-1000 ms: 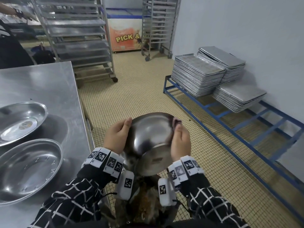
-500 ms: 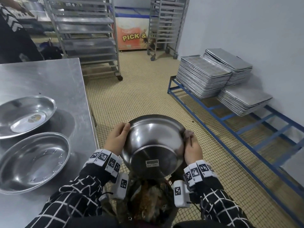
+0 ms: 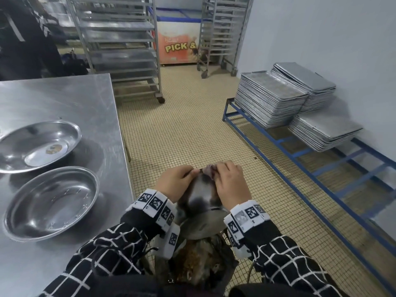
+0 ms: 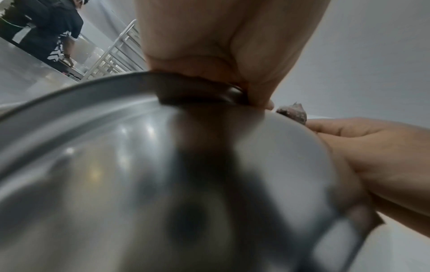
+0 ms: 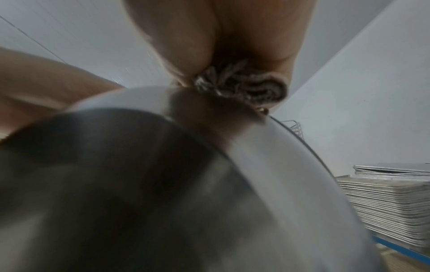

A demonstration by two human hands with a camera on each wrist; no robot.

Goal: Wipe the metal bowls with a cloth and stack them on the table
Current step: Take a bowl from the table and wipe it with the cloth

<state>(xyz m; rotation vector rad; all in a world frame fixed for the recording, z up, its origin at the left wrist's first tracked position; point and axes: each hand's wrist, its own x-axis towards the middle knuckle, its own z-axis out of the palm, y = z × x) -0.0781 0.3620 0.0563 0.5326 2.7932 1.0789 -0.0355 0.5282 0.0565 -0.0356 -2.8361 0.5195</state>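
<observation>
I hold a metal bowl [image 3: 198, 197] upright on edge in front of my lap, its outer side toward me. My left hand [image 3: 175, 184] grips its top rim [image 4: 197, 92], fingers curled over the edge. My right hand [image 3: 230, 183] pinches a bunched greyish cloth [image 3: 209, 171] against the rim [image 5: 242, 86] beside the left hand. Two more metal bowls lie open side up on the steel table [image 3: 64, 99]: one near [image 3: 51, 202], one farther [image 3: 38, 144] with a label in its bottom. The bowl's inside is hidden.
A basket with dark contents [image 3: 199, 264] sits under my wrists. Stacks of baking trays [image 3: 270, 97] rest on a blue rack [image 3: 300, 151] at right. Wheeled tray racks [image 3: 120, 46] and another person [image 3: 25, 39] stand at the back.
The bowl has tipped up from showing its base to standing on edge. Both hands have come together at its top rim, the right bringing the cloth beside the left.
</observation>
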